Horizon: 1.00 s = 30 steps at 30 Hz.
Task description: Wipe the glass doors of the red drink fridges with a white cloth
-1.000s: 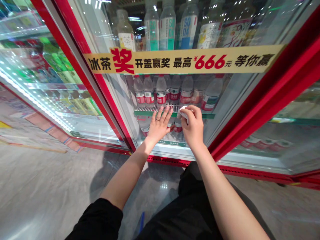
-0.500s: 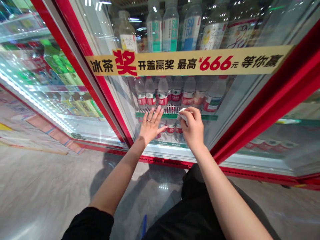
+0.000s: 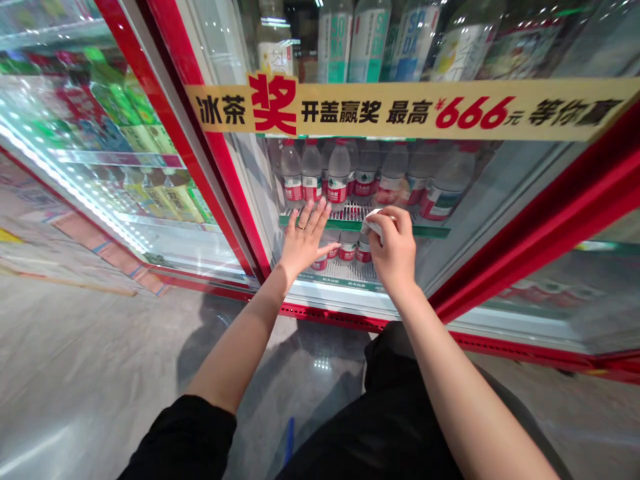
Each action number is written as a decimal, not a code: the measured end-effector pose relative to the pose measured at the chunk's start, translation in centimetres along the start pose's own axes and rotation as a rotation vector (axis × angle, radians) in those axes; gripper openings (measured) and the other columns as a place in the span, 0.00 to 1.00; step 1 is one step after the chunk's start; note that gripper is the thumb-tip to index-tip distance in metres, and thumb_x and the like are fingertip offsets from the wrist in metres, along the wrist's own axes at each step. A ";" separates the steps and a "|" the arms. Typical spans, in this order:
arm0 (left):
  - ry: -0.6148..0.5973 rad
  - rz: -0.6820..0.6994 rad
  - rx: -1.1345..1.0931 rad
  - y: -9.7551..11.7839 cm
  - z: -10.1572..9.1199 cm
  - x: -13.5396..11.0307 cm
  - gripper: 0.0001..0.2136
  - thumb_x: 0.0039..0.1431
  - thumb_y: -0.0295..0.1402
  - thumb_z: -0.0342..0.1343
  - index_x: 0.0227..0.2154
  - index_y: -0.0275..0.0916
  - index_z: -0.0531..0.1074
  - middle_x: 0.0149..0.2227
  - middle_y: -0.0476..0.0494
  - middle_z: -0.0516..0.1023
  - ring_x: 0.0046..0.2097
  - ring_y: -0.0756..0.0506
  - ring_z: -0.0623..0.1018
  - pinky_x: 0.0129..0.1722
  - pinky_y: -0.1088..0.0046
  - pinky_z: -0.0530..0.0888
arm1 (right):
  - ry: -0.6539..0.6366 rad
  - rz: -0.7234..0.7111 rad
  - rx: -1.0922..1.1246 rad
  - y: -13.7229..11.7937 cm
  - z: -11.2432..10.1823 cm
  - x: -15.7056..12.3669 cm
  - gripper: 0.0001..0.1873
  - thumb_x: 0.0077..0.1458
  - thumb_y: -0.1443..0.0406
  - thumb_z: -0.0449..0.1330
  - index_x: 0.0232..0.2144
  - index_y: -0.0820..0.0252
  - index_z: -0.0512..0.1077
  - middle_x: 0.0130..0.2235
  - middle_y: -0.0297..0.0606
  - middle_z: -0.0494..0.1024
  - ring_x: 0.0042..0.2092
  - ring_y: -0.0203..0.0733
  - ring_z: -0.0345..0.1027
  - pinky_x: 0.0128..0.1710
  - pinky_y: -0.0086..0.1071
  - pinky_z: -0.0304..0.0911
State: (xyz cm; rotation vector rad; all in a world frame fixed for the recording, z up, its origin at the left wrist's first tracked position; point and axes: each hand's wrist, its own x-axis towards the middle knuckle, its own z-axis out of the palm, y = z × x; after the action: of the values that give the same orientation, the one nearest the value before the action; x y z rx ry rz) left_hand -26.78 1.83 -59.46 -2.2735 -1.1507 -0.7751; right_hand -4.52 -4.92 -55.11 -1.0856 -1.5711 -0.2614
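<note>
Fingers spread, my left hand [image 3: 306, 241] lies flat against the glass door [image 3: 424, 263] of a red-framed drinks fridge, a ring on one finger. To its right, my right hand [image 3: 397, 250] is closed around a crumpled white tissue [image 3: 373, 222] at the glass. Most of the tissue is hidden by the fingers, so its exact kind is hard to make out. Behind the door, red-capped water bottles [image 3: 339, 175] stand on a wire shelf with a green edge [image 3: 430, 231]. A yellow strip with printed writing [image 3: 363, 112] crosses the door above both hands.
Soda bottles [image 3: 370, 40] stand on the upper shelf. Red door frames [image 3: 530, 220] rise at either side. A lit fridge with green bottles [image 3: 113, 93] is at left. My dark-clothed leg [image 3: 395, 400] is near the fridge base, over grey floor [image 3: 100, 380].
The view has shifted a little, so the fridge appears slightly larger and further right. My left hand stays flat on the glass; my right hand still holds the tissue, slightly higher and further right in view.
</note>
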 end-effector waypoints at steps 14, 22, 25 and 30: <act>0.025 -0.008 -0.043 0.0 0.5 -0.2 0.52 0.71 0.54 0.58 0.80 0.39 0.29 0.82 0.33 0.43 0.82 0.30 0.44 0.81 0.41 0.41 | -0.019 -0.016 0.020 0.0 -0.2 0.3 0.16 0.62 0.72 0.57 0.44 0.48 0.78 0.51 0.39 0.75 0.49 0.43 0.75 0.50 0.41 0.74; 0.001 -0.012 -0.037 0.0 0.5 -0.2 0.53 0.70 0.54 0.59 0.80 0.38 0.29 0.81 0.32 0.42 0.82 0.30 0.42 0.81 0.41 0.40 | 0.084 0.028 0.024 0.1 -1.2 1.3 0.15 0.61 0.72 0.57 0.44 0.48 0.78 0.52 0.40 0.75 0.50 0.45 0.75 0.50 0.43 0.74; 0.010 -0.013 -0.027 0.0 0.6 -0.3 0.53 0.70 0.55 0.58 0.80 0.38 0.29 0.81 0.32 0.42 0.82 0.30 0.42 0.81 0.40 0.40 | 0.060 0.043 0.007 0.3 -1.3 0.5 0.15 0.60 0.72 0.58 0.43 0.49 0.78 0.52 0.40 0.75 0.49 0.45 0.75 0.50 0.43 0.74; 0.014 -0.018 -0.021 0.2 0.8 -0.4 0.53 0.71 0.53 0.58 0.79 0.39 0.25 0.81 0.32 0.40 0.82 0.30 0.43 0.81 0.40 0.40 | -0.055 0.013 0.067 -0.2 -0.3 0.0 0.17 0.59 0.72 0.57 0.44 0.48 0.78 0.52 0.39 0.76 0.51 0.44 0.75 0.52 0.42 0.74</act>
State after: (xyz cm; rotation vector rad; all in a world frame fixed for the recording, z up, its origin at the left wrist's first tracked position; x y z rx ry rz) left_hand -26.65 1.97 -60.33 -2.2741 -1.1632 -0.8125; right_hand -4.47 -5.18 -54.99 -1.0586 -1.6104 -0.1701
